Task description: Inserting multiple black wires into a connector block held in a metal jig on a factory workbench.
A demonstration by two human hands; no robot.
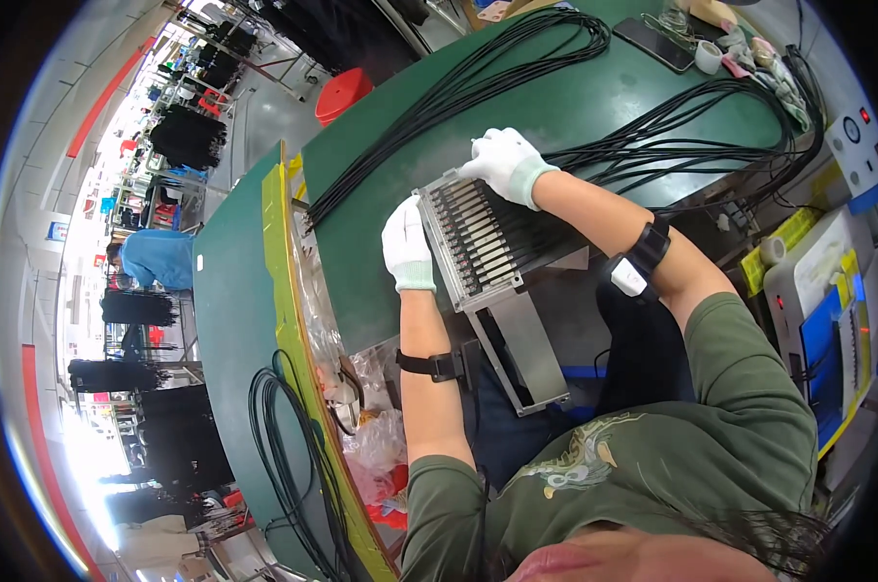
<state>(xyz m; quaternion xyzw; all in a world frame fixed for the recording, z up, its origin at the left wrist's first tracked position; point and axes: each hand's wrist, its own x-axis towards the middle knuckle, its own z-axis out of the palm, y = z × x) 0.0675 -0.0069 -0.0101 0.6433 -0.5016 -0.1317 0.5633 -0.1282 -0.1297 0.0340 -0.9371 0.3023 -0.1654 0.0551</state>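
Note:
A grey metal fixture (478, 254) with a row of slots holding black cable ends rests at the near edge of the green table (555, 107). My left hand (406, 244), in a white glove, lies on the fixture's left side. My right hand (502, 163), also gloved, presses on its far end, where black cables (691, 145) run out across the table to the right. Both wrists carry black straps. A second metal tray (526, 354) sticks out below the fixture toward my lap.
A long bundle of black cables (458, 92) lies across the table's left part. A phone (652, 44), tape rolls and small items sit at the far edge. Machines (827, 301) stand at right. A red stool (342, 94), a second green table (235, 320) with cables, and a person in blue (158, 257) are at left.

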